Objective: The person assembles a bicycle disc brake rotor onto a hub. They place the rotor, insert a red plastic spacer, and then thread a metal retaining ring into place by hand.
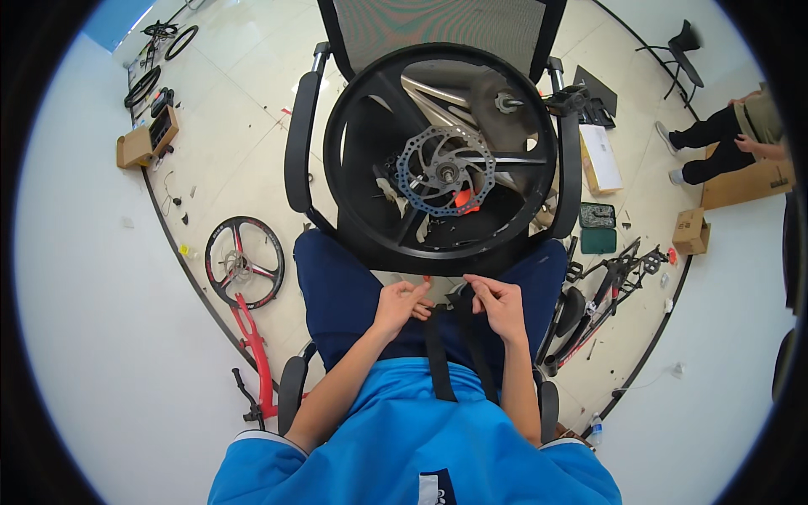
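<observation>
My left hand [400,308] is over my lap, thumb and fingers apart and slightly curled beside the upper end of a black strap [438,362]. Nothing shows clearly in its grasp. Across from it, my right hand [500,308] has its fingertips pressed together in a pinch, next to a second black strap [476,352]; what the pinch holds is too small to make out. Both straps lie down over my lap toward my blue shirt. Just beyond my knees, a black spoked wheel [337,181] with a metal brake disc [408,172] rests on an office chair [299,143].
A red bicycle frame [259,362] and another wheel [278,268] lie on the floor at left. On the right are a dark bicycle frame [593,316], a green toolbox [598,241] and a cardboard box [690,232]. Another person [715,139] is at far right.
</observation>
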A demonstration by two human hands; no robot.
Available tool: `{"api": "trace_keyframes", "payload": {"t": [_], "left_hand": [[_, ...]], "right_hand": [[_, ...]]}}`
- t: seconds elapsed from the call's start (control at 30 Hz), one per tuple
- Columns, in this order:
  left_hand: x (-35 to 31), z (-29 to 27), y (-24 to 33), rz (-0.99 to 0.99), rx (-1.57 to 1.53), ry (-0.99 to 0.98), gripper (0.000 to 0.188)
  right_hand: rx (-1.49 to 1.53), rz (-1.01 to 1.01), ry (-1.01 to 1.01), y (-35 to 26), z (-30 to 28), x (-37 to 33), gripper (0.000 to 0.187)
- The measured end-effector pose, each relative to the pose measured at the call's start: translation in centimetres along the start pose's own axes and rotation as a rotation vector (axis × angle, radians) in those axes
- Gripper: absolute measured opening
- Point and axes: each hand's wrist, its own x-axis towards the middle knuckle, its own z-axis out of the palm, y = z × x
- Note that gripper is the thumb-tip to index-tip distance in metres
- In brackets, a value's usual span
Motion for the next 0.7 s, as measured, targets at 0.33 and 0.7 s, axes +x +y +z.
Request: {"api": "trace_keyframes", "payload": {"t": [0.33, 0.7], "left_hand": [[0.9, -0.2, -1.3, 0.03, -0.238, 0.109, 0.043], [1.4, 1.9, -0.2, 0.001, -0.155, 0.061, 0.041]], "right_hand": [[0.105, -0.086, 0.124, 0.0, 0.4, 1.4, 0.025], [0.169, -0.037, 0.027, -0.1, 2.1, 1.6, 0.025]]}}
